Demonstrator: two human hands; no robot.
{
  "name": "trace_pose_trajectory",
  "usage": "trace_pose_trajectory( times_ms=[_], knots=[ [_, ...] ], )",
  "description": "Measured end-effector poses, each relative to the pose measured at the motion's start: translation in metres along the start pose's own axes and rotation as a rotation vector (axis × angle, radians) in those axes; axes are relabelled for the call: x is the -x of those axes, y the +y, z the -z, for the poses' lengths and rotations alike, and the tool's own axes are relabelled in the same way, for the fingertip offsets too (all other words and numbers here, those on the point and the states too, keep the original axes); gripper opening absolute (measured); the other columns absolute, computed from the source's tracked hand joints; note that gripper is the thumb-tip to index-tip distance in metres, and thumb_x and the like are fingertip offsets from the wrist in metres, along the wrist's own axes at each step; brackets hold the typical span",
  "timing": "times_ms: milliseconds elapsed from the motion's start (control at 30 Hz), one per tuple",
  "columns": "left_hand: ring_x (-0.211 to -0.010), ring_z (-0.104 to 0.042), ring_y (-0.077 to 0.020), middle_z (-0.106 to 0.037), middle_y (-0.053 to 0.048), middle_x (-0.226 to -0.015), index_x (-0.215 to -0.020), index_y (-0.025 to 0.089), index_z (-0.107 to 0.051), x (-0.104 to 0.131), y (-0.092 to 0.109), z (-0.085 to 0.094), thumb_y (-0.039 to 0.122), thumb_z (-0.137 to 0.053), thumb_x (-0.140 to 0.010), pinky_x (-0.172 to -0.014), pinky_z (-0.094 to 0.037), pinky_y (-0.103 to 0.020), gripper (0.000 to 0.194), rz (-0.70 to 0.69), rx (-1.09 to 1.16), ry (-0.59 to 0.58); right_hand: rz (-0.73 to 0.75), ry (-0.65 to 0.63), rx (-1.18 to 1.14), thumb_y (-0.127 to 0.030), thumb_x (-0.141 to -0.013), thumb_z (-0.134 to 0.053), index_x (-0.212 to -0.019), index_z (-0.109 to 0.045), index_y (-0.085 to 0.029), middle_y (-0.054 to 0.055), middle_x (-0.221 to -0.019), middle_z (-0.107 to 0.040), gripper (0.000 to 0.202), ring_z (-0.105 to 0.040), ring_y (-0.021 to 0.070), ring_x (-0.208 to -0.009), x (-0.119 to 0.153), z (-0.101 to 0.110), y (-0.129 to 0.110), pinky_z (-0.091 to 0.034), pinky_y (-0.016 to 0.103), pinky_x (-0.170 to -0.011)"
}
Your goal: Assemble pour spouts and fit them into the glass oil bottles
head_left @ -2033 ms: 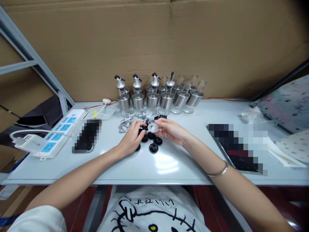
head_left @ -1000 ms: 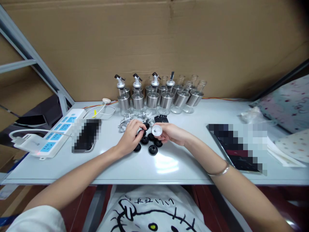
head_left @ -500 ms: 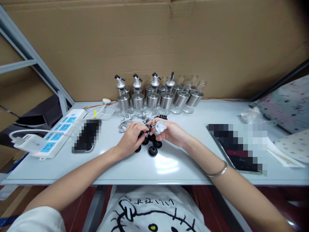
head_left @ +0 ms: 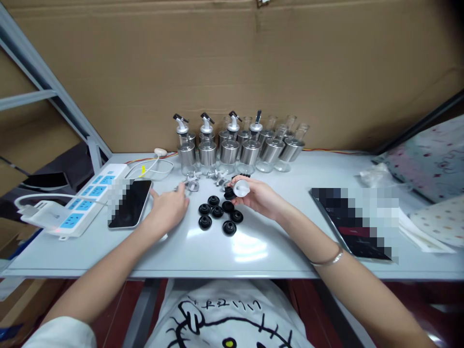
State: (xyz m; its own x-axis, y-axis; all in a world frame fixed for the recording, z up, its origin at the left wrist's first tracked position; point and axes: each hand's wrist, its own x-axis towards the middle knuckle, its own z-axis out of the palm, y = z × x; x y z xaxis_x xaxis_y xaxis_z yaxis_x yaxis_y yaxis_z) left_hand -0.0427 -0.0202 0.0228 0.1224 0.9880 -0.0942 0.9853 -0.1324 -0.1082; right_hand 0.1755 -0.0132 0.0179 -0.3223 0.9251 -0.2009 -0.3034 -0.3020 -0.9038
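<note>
Our right grip (head_left: 261,199) holds a white cup-shaped piece (head_left: 241,188) and black stopper (head_left: 229,194); our left grip (head_left: 168,210) (holding anything? we cannot tell) is at some silver spouts (head_left: 194,186).

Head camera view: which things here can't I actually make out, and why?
All in the head view:
Small black pieces: partly hidden behind the right hand.
Right hand: some fingers hidden by the white cup-shaped part it holds.
Left hand: fingertips too small to tell if gripping the silver parts.
Back bottles: lower parts hidden by the front bottles.
Flat dark device: screen partly pixelated.
Shirt print: cut off by the bottom edge.
</note>
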Motion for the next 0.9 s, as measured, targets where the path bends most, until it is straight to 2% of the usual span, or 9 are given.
trace_pose_trajectory(
  times_ms=[33, 100, 300, 400, 567, 733, 900],
  knots=[
    [-0.096, -0.065, -0.038, -0.07, -0.022, -0.097, -0.124, 0.005, -0.042, 0.001, -0.001, 0.002, 0.028, -0.032, -0.093, -0.093, -0.032, -0.071, 0.039, 0.038, -0.007, -0.09, -0.008, 0.008, 0.012, -0.015, -0.07, -0.058, -0.07, -0.06, -0.017, 0.001, -0.068, -0.059, 0.002, -0.055, 0.012, -0.057, 0.0, 0.0, 0.0, -0.046, 0.028, -0.058],
    [-0.103, -0.063, -0.0407, -0.068, -0.025, -0.104, -0.126, 0.004, -0.039, 0.002, -0.003, 0.006, 0.028, -0.03, -0.094, -0.09, -0.036, -0.07, 0.041, 0.079, 0.024, -0.173, -0.016, 0.015, 0.027, -0.017, -0.07, -0.06, -0.072, -0.06, -0.017, 0.0, -0.069, -0.059, 0.002, -0.055, 0.0121, -0.058, 0.0, 0.0, 0.001, -0.046, 0.028, -0.059],
    [-0.106, -0.062, -0.038, -0.066, -0.026, -0.108, -0.122, 0.004, -0.042, -0.001, -0.013, 0.007, 0.027, -0.023, -0.093, -0.086, -0.046, -0.051, 0.041, 0.114, 0.04, -0.231, -0.006, 0.016, 0.034, -0.018, -0.068, -0.061, -0.071, -0.062, -0.017, 0.001, -0.071, -0.058, 0.003, -0.053, 0.0123, -0.064, 0.001, 0.001, -0.002, -0.047, 0.028, -0.06],
    [-0.102, -0.064, -0.0369, -0.067, -0.025, -0.105, -0.12, 0.005, -0.044, -0.003, -0.013, 0.006, 0.028, -0.025, -0.093, -0.082, -0.047, -0.046, 0.042, 0.103, 0.022, -0.199, 0.0, 0.018, 0.03, -0.019, -0.068, -0.062, -0.071, -0.062, -0.017, 0.001, -0.07, -0.058, 0.003, -0.053, 0.0126, -0.064, 0.001, 0.001, -0.004, -0.048, 0.027, -0.06],
    [-0.097, -0.065, -0.0381, -0.066, -0.023, -0.106, -0.119, 0.007, -0.043, -0.005, -0.013, 0.008, 0.03, -0.031, -0.092, -0.084, -0.044, -0.053, 0.037, 0.133, -0.047, -0.034, 0.005, 0.033, 0.031, -0.019, -0.068, -0.062, -0.069, -0.062, -0.018, 0.001, -0.07, -0.059, 0.002, -0.053, 0.0129, -0.066, 0.002, 0.002, -0.006, -0.047, 0.027, -0.06],
    [-0.101, -0.063, -0.0386, -0.065, -0.026, -0.109, -0.117, 0.006, -0.043, -0.011, -0.023, 0.005, 0.03, -0.031, -0.092, -0.077, -0.048, -0.046, 0.036, 0.212, 0.063, -0.116, -0.001, 0.045, 0.034, -0.021, -0.068, -0.064, -0.07, -0.06, -0.018, 0.001, -0.072, -0.06, 0.005, -0.053, 0.013, -0.067, 0.002, 0.003, -0.006, -0.046, 0.028, -0.061],
    [-0.094, -0.065, -0.0395, -0.067, -0.023, -0.102, -0.121, 0.005, -0.041, -0.013, -0.022, 0.004, 0.034, -0.032, -0.092, -0.083, -0.044, -0.054, 0.042, 0.152, -0.032, -0.011, 0.002, 0.066, 0.035, -0.021, -0.068, -0.064, -0.069, -0.06, -0.018, 0.001, -0.072, -0.059, 0.005, -0.054, 0.0125, -0.066, 0.002, 0.002, -0.006, -0.046, 0.027, -0.06]
  ],
)
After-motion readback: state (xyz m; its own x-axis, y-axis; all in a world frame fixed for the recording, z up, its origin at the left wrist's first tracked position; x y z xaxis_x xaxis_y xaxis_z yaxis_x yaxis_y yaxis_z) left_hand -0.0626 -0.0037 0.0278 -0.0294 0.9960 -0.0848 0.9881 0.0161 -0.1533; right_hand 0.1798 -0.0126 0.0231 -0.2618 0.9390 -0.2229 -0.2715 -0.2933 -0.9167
